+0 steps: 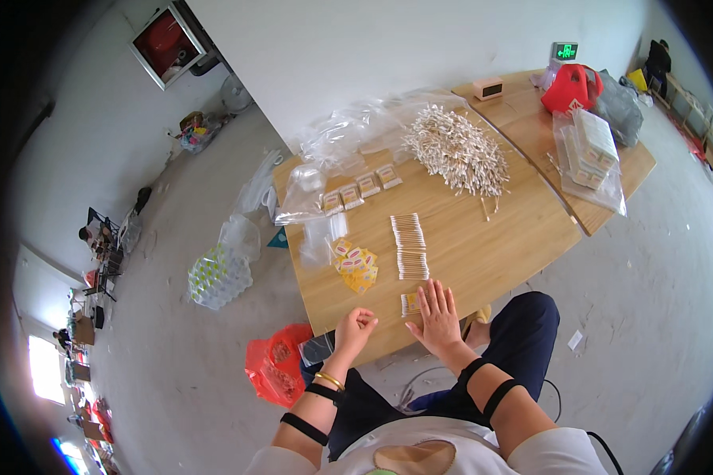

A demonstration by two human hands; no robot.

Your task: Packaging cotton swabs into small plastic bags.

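My right hand (437,315) lies flat near the table's front edge, fingers stretched out. It partly covers a small pack of cotton swabs with a yellow card (409,305). To its left my left hand (355,332) is loosely curled closed above the table edge, with nothing showing in its fingers. Beyond the hands runs a neat column of cotton swabs (409,247) laid side by side. A loose pile of yellow printed cards (358,267) sits left of that column. Farther back, several filled small packs (368,186) stand in a row.
A big heap of loose cotton swabs (459,150) covers the table's far side, beside clear plastic bags (341,142). On the adjoining table (638,166) are wrapped white packs (592,146), a red bag (570,89) and a small clock (488,89). A red plastic bag (277,364) hangs low at left.
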